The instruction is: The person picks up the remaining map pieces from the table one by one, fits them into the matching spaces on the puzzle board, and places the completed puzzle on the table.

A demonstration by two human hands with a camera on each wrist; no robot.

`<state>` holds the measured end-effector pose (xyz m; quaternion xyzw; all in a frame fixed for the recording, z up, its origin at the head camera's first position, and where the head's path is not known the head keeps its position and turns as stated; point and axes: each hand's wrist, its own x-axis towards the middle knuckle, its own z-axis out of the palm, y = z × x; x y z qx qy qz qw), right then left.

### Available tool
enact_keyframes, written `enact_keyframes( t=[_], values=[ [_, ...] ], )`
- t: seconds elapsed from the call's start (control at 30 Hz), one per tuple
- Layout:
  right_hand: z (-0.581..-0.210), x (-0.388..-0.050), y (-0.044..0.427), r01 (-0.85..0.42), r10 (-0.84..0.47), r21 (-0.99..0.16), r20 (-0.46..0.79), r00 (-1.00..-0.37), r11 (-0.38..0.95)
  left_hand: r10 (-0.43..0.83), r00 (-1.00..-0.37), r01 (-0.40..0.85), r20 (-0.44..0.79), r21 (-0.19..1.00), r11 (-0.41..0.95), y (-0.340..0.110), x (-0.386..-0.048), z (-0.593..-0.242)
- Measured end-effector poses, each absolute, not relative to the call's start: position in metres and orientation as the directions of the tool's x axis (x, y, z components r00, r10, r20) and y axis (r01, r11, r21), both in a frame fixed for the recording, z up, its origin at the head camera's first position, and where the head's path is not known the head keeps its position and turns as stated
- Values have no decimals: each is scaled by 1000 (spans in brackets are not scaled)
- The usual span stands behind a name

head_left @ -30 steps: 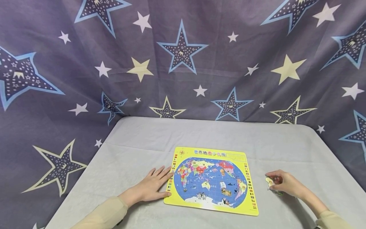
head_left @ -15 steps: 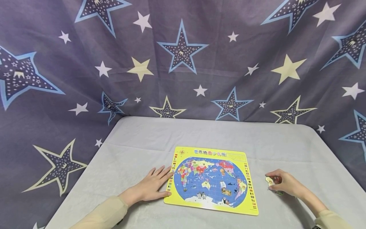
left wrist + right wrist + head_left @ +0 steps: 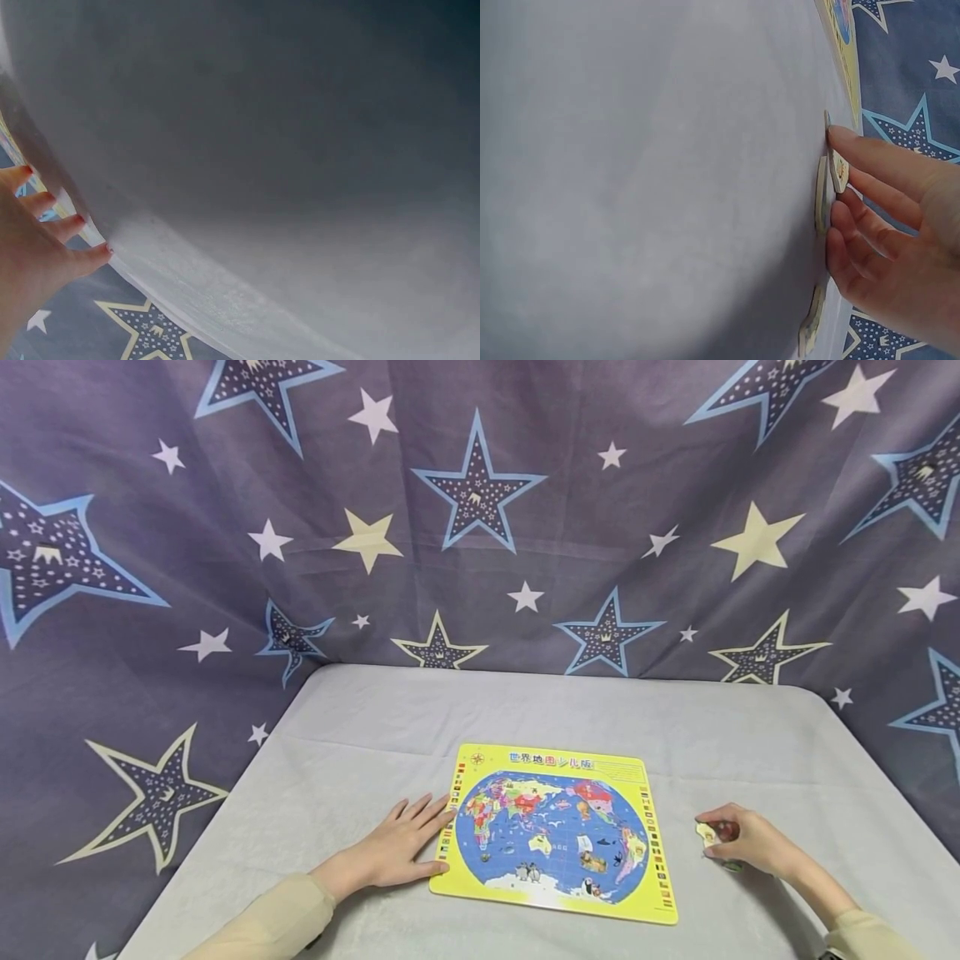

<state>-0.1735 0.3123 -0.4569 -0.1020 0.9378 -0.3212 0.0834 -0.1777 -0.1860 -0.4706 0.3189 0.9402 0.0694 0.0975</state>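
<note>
A yellow-bordered world map puzzle board lies flat on the table in the head view, with colourful lands on a blue sea. My left hand lies spread at the board's left edge, its fingertips touching the border. To the right of the board, my right hand pinches a pale yellow puzzle piece between thumb and fingers. The right wrist view shows this piece edge-on, with a second puzzle piece close under the fingers. A third puzzle piece lies apart on the cloth. My fingers partly hide the pieces in the head view.
A light grey cloth covers the table. Behind it and along both sides hangs a dark curtain patterned with stars. The table's far corners are rounded.
</note>
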Motion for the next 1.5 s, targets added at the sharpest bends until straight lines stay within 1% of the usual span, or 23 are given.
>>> enact_keyframes(
  t=[0.4, 0.67, 0.83, 0.97, 1.1, 1.33, 1.5],
  values=[
    [-456, -174, 311, -101, -243, -655, -130, -961, 749, 613, -777, 585, -144, 195, 787, -186, -177, -470],
    [-457, -175, 311, -94, -236, -685, -116, -965, 722, 618, -774, 590, -138, 196, 783, -186, -176, -469],
    [-457, -175, 311, -126, -252, -709, -74, -965, 694, 613, -776, 583, -149, 202, 787, -185, -175, -468],
    [-457, -174, 312, -132, -228, -697, -46, -972, 705, 610, -776, 579, -158, 202, 789, -185, -175, -467],
    [-455, -173, 312, -114, -208, -691, -53, -977, 714, 611, -776, 580, -158, 202, 789, -185, -175, -467],
    [-452, -173, 311, -109, -226, -704, -75, -971, 702, 612, -776, 582, -152, 202, 788, -185, -175, -466],
    [-450, -174, 312, -124, -239, -685, -75, -968, 718, 613, -777, 583, -146, 204, 787, -185, -175, -467]
  ],
)
